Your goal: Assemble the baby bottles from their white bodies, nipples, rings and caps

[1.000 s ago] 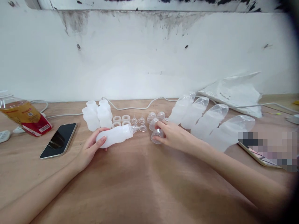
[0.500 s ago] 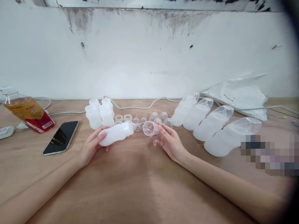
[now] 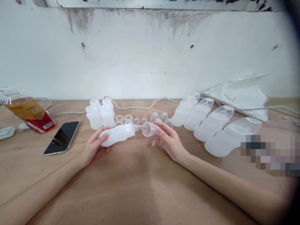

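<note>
Centre of the frame: fingers [image 3: 101,139] of the left hand [image 3: 93,147] are clamped on a white bottle [image 3: 117,135] lying sideways, its nipple [image 3: 137,127] pointing right. Fingers of the right hand [image 3: 169,141] are clamped on a clear cap [image 3: 148,129], its open mouth just beside the nipple tip. Behind them on the desk [image 3: 140,187] lie loose rings [image 3: 123,118], nipples and caps; upright bottles [image 3: 100,115] stand behind left, capped bottles [image 3: 211,123] lie at right. Left of centre: phone [image 3: 62,137].

pixelated patch [image 3: 269,154], drink pack [image 3: 29,114] edge-cut
</note>
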The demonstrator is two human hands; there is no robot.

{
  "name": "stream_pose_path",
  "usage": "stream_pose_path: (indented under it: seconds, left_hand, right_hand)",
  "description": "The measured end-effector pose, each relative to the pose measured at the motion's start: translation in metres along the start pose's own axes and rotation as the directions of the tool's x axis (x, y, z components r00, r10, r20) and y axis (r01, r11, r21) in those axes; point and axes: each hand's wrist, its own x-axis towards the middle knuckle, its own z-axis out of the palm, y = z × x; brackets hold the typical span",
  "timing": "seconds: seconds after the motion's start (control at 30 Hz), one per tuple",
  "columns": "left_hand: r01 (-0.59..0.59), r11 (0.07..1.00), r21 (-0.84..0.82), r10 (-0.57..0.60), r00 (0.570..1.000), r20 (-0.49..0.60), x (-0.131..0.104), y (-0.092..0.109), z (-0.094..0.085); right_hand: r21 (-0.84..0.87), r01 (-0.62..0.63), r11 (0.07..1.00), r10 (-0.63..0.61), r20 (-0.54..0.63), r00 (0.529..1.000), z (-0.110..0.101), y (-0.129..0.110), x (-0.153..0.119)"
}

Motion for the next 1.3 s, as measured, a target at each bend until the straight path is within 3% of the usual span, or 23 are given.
stream_pose_path:
  seconds: [0.2,0.37,0.63,0.87,0.97,1.13,1.3]
  left_hand:
    - [-0.018,0.97,0.244,0.02,1.0,-0.005,-0.004,0.006,0.005]
    - [-0.007,0.941,0.337,0.004,1.0,0.011,-0.005,0.008,0.011]
    - [-0.152,0.721,0.676,0.13,0.988,0.083,-0.013,0.016,0.01]
    - [-0.194,0.672,0.715,0.216,0.974,0.062,-0.02,0.014,0.017]
    - [-0.202,0.679,0.706,0.204,0.975,0.083,-0.022,0.014,0.02]
    - [-0.155,0.723,0.674,0.21,0.978,-0.001,-0.026,0.016,0.029]
    - [-0.129,0.72,0.682,0.162,0.987,0.015,-0.03,0.017,0.033]
  right_hand:
    - [-0.265,0.19,0.945,-0.167,0.109,0.98,0.008,-0.001,0.0]
    - [-0.35,0.203,0.915,-0.157,0.157,0.975,0.01,0.0,-0.006]
    - [-0.333,0.191,0.923,-0.129,0.202,0.971,0.005,0.0,-0.01]
    - [-0.387,0.173,0.906,-0.079,0.246,0.966,0.006,-0.004,-0.012]
    - [-0.396,0.139,0.908,-0.046,0.235,0.971,0.007,-0.005,-0.014]
    - [-0.394,0.123,0.911,-0.037,0.22,0.975,0.007,-0.006,-0.016]
    - [-0.363,0.143,0.921,-0.043,0.27,0.962,0.007,-0.008,-0.016]
